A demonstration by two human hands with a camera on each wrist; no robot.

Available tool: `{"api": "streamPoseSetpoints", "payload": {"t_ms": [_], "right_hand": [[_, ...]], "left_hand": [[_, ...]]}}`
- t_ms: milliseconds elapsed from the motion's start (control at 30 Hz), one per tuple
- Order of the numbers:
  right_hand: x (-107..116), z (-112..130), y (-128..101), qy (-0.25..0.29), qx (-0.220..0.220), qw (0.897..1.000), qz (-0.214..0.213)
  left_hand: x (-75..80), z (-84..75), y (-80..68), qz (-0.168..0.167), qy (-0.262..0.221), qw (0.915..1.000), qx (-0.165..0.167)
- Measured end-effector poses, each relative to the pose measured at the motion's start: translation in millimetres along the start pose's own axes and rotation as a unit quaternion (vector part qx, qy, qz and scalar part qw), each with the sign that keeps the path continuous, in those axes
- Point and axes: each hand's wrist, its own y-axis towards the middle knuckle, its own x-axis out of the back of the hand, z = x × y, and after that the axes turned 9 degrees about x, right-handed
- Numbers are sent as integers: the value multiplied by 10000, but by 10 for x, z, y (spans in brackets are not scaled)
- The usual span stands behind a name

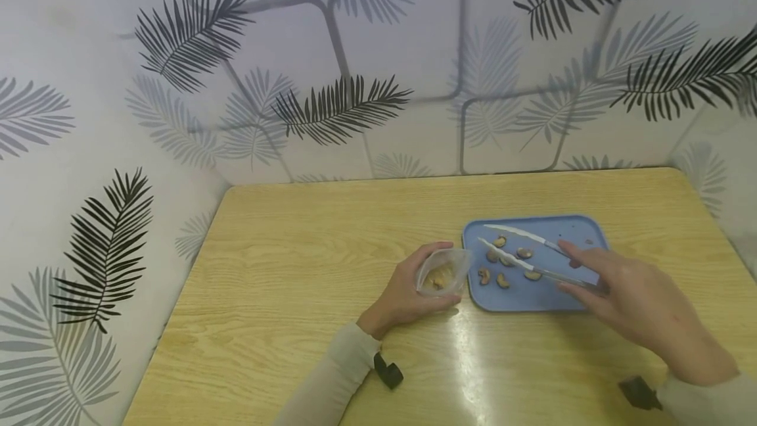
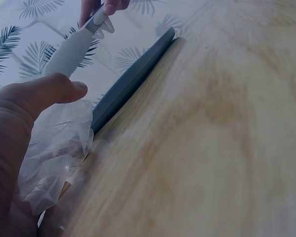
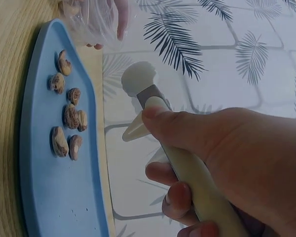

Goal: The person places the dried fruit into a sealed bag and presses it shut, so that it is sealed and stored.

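My left hand [image 1: 408, 291] grips a small clear plastic bag [image 1: 442, 273] with a few nuts inside, standing on the wooden table just left of a blue tray [image 1: 532, 298]. The bag [image 2: 54, 153] shows crumpled under my thumb in the left wrist view. Several brown nuts [image 1: 503, 261] lie on the tray; the right wrist view shows these nuts [image 3: 69, 116] too. My right hand [image 1: 627, 298] holds white tongs [image 1: 520, 252] over the tray, tips apart above the nuts. The tongs' handle [image 3: 187, 173] sits in my curled fingers.
The wooden table [image 1: 296, 268] stands in a corner of walls with leaf-patterned paper [image 1: 331, 104]. The tray [image 3: 49, 197] lies at the table's right middle. Light glares on the tabletop in front of the tray.
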Motion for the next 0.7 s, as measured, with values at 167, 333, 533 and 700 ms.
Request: {"api": "streamPoseSetpoints", "payload": {"t_ms": [167, 333, 533, 700], "right_hand": [[6, -43, 12, -150, -201, 9994, 227], [-16, -96, 9, -109, -427, 9977, 525], [-49, -139, 15, -56, -519, 9961, 711], [-77, -169, 41, -90, -498, 9955, 796]], "left_hand": [[0, 11, 3, 14, 30, 10000, -22], [2, 16, 6, 18, 47, 10000, -71], [4, 5, 7, 34, 84, 10000, -23], [3, 4, 2, 26, 87, 10000, -18]]}}
